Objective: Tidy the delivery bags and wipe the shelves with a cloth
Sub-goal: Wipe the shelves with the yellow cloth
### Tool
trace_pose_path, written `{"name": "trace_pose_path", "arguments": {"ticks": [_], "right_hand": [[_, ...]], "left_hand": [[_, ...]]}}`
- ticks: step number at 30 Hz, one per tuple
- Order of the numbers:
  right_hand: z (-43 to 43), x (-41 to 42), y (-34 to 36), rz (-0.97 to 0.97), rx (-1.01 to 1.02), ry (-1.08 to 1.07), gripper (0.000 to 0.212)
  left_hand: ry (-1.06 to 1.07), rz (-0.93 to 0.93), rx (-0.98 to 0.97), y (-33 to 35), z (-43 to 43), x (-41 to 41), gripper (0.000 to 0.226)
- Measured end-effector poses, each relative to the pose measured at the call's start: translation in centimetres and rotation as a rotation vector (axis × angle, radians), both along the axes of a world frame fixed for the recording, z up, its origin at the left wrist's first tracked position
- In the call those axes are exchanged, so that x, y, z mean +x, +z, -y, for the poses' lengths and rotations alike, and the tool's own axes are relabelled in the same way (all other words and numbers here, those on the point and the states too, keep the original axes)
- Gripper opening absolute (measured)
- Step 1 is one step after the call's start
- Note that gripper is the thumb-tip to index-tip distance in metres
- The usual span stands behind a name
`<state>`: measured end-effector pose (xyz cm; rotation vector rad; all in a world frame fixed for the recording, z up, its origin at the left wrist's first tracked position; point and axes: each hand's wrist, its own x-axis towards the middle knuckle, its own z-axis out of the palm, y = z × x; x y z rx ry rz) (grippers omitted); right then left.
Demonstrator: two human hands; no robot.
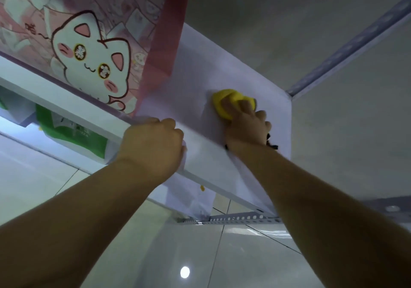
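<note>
A pale top shelf (195,69) runs from the left edge to a corner at the right. On its left part stands a pink delivery bag (89,49) printed with a white cartoon cat, its red handle strap hanging beside it. My right hand (246,123) presses a bunched yellow cloth (224,100) onto the shelf near the right corner, fingers curled over the cloth. My left hand (153,145) grips the front edge of the shelf, just right of the pink bag.
A green and white bag (73,132) sits on the shelf below, at the left. A perforated metal upright (355,40) rises at the right corner, and another perforated bar (242,217) lies lower down. Glossy floor tiles show beneath.
</note>
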<state>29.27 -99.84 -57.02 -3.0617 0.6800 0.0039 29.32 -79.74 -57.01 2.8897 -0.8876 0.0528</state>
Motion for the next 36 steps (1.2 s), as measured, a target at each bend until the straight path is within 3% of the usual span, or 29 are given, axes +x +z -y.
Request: {"name": "trace_pose_path", "arguments": {"ticks": [3, 6, 9, 11, 14, 18, 20, 24, 27, 29, 33, 36], "right_hand": [[1.6, -3.9, 0.2, -0.026, -0.032, 0.241, 0.082], [4.6, -3.8, 0.7, -0.084, -0.038, -0.097, 0.087], [5.5, -0.6, 0.8, -0.055, -0.011, -0.482, 0.063], [5.3, 1.7, 0.5, -0.009, 0.033, -0.582, 0.052], [4.0, 4.1, -0.1, -0.005, 0.000, -0.432, 0.050], [4.3, 4.4, -0.4, -0.034, -0.100, -0.025, 0.070], [6.4, 4.2, 0.3, -0.069, -0.138, -0.087, 0.074], [10.6, 3.9, 1.3, 0.006, 0.024, -0.527, 0.050], [10.6, 5.0, 0.5, 0.056, -0.020, -0.587, 0.045], [9.3, 6.5, 0.5, 0.120, 0.003, -0.530, 0.044], [8.2, 7.4, 0.7, -0.053, -0.087, -0.027, 0.073], [11.3, 6.3, 1.2, -0.003, -0.083, -0.223, 0.058]], "left_hand": [[-0.049, 0.036, -0.032, 0.3, 0.6, 0.3, 0.020], [-0.067, 0.052, -0.019, -0.2, 1.3, 0.6, 0.018], [-0.114, 0.045, -0.051, -0.8, 2.2, 1.4, 0.020], [-0.140, 0.013, -0.070, -1.1, 2.6, 2.1, 0.019], [-0.121, 0.020, -0.093, -1.4, 3.2, 2.7, 0.018], [-0.126, 0.062, -0.062, -1.2, 4.0, 2.7, 0.016], [-0.142, 0.068, -0.066, -0.7, 3.9, 3.0, 0.014], [-0.121, 0.075, -0.021, -1.0, 3.8, 3.0, 0.021], [-0.116, 0.085, -0.038, -1.0, 3.8, 3.0, 0.022], [-0.123, 0.096, -0.062, -1.2, 3.9, 3.0, 0.021], [-0.113, 0.067, -0.083, -0.6, 3.9, 3.0, 0.020], [-0.128, 0.035, -0.065, -0.3, 3.5, 3.0, 0.021]]}}
